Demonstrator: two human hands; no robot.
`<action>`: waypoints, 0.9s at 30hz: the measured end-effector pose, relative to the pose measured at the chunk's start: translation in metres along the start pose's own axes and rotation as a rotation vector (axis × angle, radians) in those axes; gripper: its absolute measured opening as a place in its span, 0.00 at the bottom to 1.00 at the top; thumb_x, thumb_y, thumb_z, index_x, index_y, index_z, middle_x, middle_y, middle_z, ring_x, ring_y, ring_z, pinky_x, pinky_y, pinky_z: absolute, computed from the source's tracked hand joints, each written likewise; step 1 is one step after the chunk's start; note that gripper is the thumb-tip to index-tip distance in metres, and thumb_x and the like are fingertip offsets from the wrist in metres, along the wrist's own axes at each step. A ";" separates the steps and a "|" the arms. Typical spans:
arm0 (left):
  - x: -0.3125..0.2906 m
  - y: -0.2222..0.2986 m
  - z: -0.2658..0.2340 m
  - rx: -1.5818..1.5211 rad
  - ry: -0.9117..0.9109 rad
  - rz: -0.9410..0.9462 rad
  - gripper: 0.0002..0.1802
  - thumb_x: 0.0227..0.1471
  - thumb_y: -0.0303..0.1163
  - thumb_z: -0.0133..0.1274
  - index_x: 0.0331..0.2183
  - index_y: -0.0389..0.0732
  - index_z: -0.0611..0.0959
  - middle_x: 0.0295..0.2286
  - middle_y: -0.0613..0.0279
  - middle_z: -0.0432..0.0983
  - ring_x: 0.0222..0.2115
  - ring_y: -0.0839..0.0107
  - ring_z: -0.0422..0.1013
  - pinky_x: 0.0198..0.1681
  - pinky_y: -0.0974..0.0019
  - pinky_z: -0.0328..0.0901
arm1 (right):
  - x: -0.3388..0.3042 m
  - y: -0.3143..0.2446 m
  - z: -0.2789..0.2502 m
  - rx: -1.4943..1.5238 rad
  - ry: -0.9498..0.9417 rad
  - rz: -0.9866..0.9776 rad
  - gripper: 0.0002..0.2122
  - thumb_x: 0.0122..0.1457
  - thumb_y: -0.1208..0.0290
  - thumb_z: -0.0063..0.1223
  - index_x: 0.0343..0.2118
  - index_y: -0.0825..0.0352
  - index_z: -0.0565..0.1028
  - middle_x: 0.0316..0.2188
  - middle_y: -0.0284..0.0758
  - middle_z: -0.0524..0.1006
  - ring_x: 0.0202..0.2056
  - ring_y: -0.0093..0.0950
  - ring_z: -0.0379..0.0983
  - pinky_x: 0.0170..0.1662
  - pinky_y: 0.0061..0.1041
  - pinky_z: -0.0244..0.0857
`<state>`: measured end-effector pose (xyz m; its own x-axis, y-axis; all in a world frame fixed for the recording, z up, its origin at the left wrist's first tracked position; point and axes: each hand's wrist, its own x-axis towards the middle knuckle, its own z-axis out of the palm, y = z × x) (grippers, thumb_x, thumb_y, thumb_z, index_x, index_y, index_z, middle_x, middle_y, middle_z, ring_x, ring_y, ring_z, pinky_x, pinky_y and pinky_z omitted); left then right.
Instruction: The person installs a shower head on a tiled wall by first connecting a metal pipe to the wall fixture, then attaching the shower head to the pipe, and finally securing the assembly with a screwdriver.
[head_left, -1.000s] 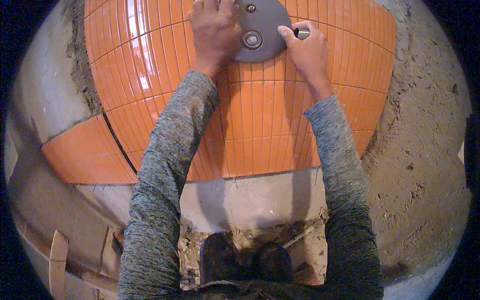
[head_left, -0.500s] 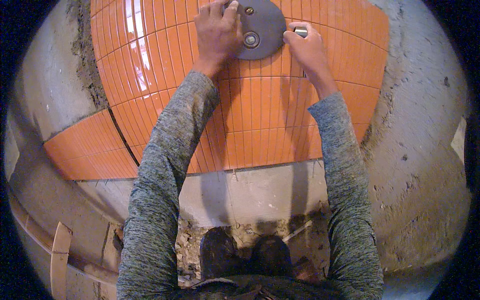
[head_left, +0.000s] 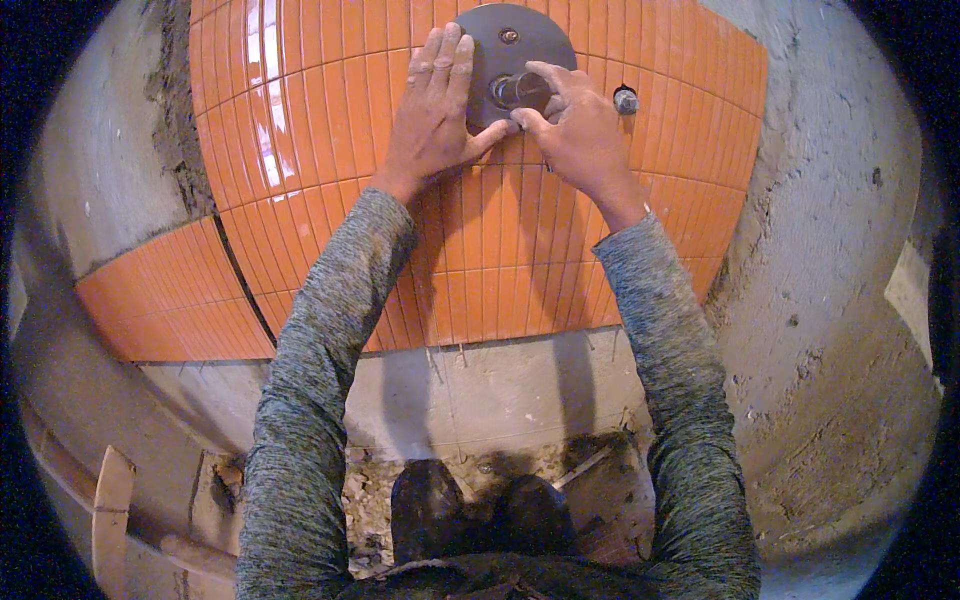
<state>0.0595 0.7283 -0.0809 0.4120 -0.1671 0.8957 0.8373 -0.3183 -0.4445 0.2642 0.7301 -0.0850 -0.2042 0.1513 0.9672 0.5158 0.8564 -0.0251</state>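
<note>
A round dark grey plate [head_left: 537, 52] lies against the orange tiled wall [head_left: 330, 120]. Its upper hole shows a small brass-coloured fitting [head_left: 509, 36]. My left hand [head_left: 432, 115] rests flat along the plate's left edge, fingers stretched upward and thumb out below the rim. In my right hand [head_left: 582, 130], between thumb and fingers, is a short shiny metal sleeve [head_left: 530, 91], held over the plate's lower opening. The fingers partly cover the sleeve, so I cannot tell how far it sits on the fitting there.
Right of the plate, a pipe end [head_left: 625, 100] sits in a hole in the tiles. Bare cement wall [head_left: 830, 300] flanks the tiling. Below are a pale concrete strip [head_left: 480, 390], rubble on the floor [head_left: 368, 505] and my dark shoes [head_left: 425, 505]. A wooden piece [head_left: 113, 510] stands lower left.
My right hand has moved left with the metal sleeve, from beside the plate to its lower opening, uncovering the pipe end. My left hand has shifted from across the plate to its left edge, fingers straightened.
</note>
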 end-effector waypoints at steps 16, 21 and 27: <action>-0.003 -0.001 0.001 -0.066 0.006 -0.056 0.61 0.37 0.49 0.70 0.65 0.33 0.58 0.66 0.42 0.53 0.68 0.45 0.47 0.70 0.45 0.44 | 0.008 -0.024 0.016 -0.231 0.082 -0.064 0.23 0.49 0.70 0.68 0.50 0.65 0.78 0.38 0.46 0.77 0.34 0.39 0.79 0.41 0.36 0.75; -0.002 0.002 0.000 -0.016 0.014 -0.059 0.60 0.37 0.52 0.70 0.63 0.30 0.61 0.64 0.39 0.56 0.67 0.47 0.50 0.70 0.46 0.46 | 0.005 -0.031 0.017 -0.264 0.085 -0.011 0.23 0.49 0.69 0.68 0.50 0.67 0.78 0.39 0.49 0.78 0.37 0.43 0.79 0.43 0.38 0.74; -0.003 -0.002 0.001 -0.019 0.022 -0.059 0.59 0.38 0.52 0.70 0.63 0.30 0.61 0.64 0.39 0.55 0.67 0.46 0.50 0.70 0.47 0.45 | 0.008 -0.035 0.023 -0.287 0.144 0.009 0.25 0.47 0.66 0.69 0.49 0.67 0.79 0.37 0.49 0.79 0.38 0.44 0.79 0.44 0.38 0.74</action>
<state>0.0573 0.7307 -0.0831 0.3543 -0.1680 0.9199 0.8527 -0.3458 -0.3915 0.2256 0.7126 -0.0822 -0.0896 0.0694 0.9936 0.7350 0.6778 0.0189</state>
